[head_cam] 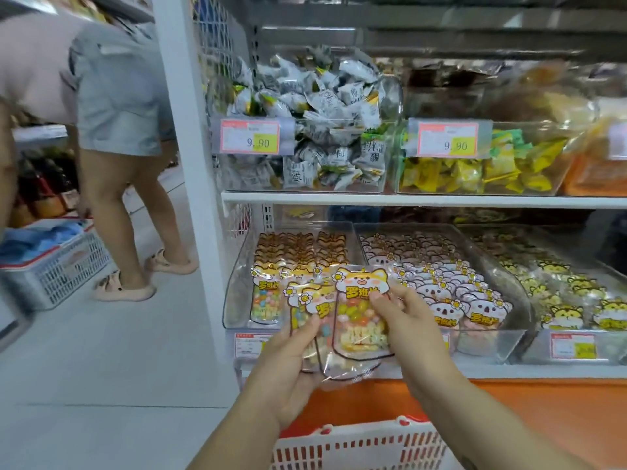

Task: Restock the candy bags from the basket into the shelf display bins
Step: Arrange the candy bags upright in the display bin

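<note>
At the bottom centre sits a white-and-red plastic lattice basket (356, 446). Just above it, the left hand (288, 366) grips a fanned bunch of clear candy bags with orange cat-face tops (359, 320) from below, thumb curled over them. The right hand (410, 323) pinches the front bag's right edge. Behind, mid-frame, a clear plastic bin (234, 293) on the lower shelf (543, 369) holds rows of matching bags. Upper left, another person (115, 96) stands beside a grey lattice basket (57, 269).
</note>
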